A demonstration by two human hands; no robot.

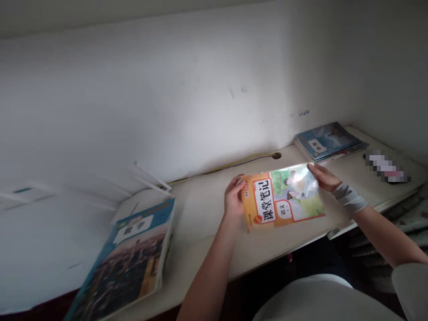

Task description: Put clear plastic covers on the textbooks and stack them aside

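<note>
An orange book (284, 196) with a shiny, colourful cover is held above the white desk (200, 214), its cover facing up toward me. My left hand (234, 197) grips its left edge, fingers partly behind it. At the upper right corner my right hand (323, 177) holds it, thumb on the cover and the other fingers mostly hidden. A grey band (349, 197) is around my right wrist.
A blue stack of books (123, 263) with a city picture lies at the lower left beside a white rack (152, 180). More books (329, 140) sit at the back right, near a blurred-out phone-like object (387, 167). A cable (234, 164) runs along the wall into a hole.
</note>
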